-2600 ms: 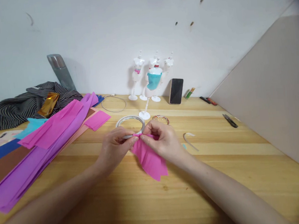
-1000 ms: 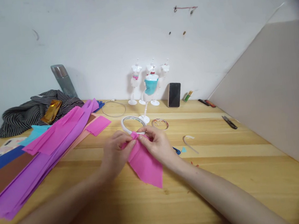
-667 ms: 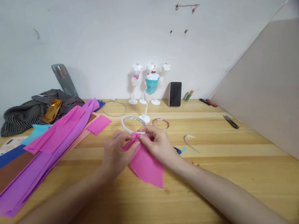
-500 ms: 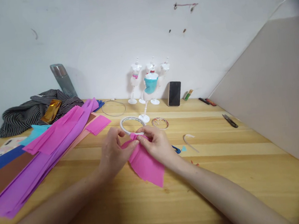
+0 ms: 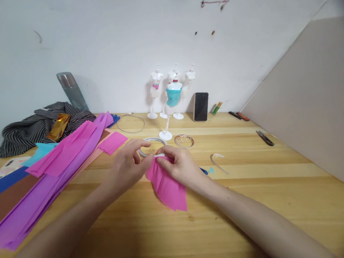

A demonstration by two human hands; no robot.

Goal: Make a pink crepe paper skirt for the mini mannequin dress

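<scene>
My right hand [image 5: 180, 166] pinches the gathered top of a pink tissue paper piece [image 5: 168, 188], which fans out toward me over the wooden table [image 5: 258, 202]. My left hand [image 5: 129, 163] is beside it with fingers curled, thumb and forefinger touching the paper's top and reaching to the white tape roll [image 5: 150, 143] lying flat just behind. A white strip of tape seems to run across the gathered paper top between my fingertips.
Long pink and purple tissue sheets [image 5: 51, 173] lie at left over blue and brown paper. At the back stand small white mannequin stands [image 5: 172, 90], a phone [image 5: 201, 106], a wire ring [image 5: 130, 123], a flask [image 5: 71, 90] and striped cloth [image 5: 34, 126]. Snips [image 5: 264, 137] lie right.
My left hand has opened its pinch and stretched toward the tape roll, which now lies flat on the table. The right hand keeps its hold on the paper's gathered top.
</scene>
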